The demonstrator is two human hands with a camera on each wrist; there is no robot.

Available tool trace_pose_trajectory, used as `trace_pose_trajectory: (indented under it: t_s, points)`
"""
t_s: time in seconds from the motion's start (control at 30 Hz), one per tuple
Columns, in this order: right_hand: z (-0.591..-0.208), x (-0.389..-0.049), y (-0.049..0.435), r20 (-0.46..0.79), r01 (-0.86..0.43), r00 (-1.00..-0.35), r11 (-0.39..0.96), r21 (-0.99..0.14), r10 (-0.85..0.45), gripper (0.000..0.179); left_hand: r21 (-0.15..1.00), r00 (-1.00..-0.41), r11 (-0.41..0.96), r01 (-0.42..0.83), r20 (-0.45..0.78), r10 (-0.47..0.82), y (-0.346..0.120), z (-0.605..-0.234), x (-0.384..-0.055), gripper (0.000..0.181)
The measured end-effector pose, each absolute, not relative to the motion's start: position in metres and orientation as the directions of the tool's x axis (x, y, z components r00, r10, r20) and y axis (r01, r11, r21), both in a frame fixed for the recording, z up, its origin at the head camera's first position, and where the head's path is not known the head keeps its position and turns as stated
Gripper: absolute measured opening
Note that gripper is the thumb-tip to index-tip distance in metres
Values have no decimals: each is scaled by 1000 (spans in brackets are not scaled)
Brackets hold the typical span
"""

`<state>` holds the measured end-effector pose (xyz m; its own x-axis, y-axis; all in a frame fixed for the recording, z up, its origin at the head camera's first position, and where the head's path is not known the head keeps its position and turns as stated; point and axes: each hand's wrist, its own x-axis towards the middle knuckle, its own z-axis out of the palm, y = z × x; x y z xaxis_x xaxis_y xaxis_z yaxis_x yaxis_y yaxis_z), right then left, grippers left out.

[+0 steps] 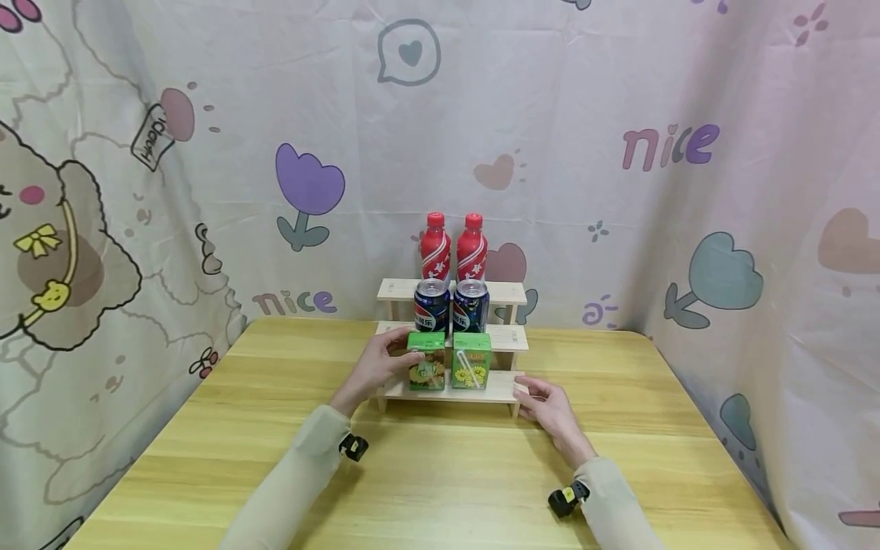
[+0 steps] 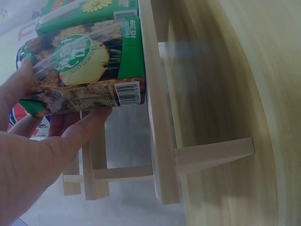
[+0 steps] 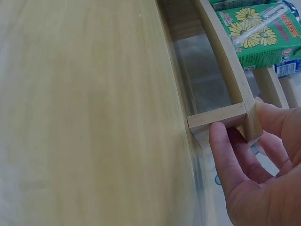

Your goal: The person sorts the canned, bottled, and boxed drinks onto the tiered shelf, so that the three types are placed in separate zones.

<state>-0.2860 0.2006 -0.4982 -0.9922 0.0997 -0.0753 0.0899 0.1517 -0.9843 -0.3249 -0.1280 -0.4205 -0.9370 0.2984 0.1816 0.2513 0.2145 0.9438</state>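
Observation:
My left hand holds a green drink carton with a pineapple picture, thumb on one side and fingers along the other. This carton stands at the left of the bottom step of a three-tier wooden shelf. To its right, a green carton with yellow flowers and a straw stands on the same step. At the right end of that step, my right hand grips the board and its leg, with the thumb on top, as the right wrist view shows.
Two dark blue cans, a left can and a right can, stand on the middle step. Behind them, two red bottles, one left and one right, occupy the top step. The shelf stands on a wooden table before a patterned cloth.

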Motion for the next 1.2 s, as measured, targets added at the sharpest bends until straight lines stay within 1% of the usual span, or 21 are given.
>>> trace_pose_trajectory:
  t_s: [0.2, 0.37, 0.47, 0.63, 0.8, 1.0, 1.2]
  points:
    - [-499, -286, 200, -78, 93, -991, 151, -984, 104, 41, 942, -943, 224, 252, 187, 275, -126, -424, -329, 53]
    - [-499, -286, 200, -78, 93, -991, 149, -984, 109, 40, 942, -957, 227, 247, 201, 209, -124, -426, -330, 52]
    - [-499, -286, 200, -78, 92, -992, 144, -985, 100, 41, 951, -962, 200, 237, 201, 184, -123, -427, -331, 52]
    - [-499, -286, 200, -89, 102, -992, 138, -985, 94, 43, 955, -956, 156, 253, 223, 190, -122, -427, -331, 50]
    - [-497, -285, 200, -95, 106, -992, 137, -985, 86, 45, 948, -951, 165, 272, 239, 197, -122, -427, -331, 50]
    - [-497, -285, 200, -101, 114, -990, 152, -982, 96, 42, 955, -949, 139, 261, 228, 220, -122, -427, -334, 53]
    - [-496, -284, 199, -90, 104, -991, 146, -984, 98, 40, 956, -952, 157, 248, 211, 220, -121, -422, -331, 53]
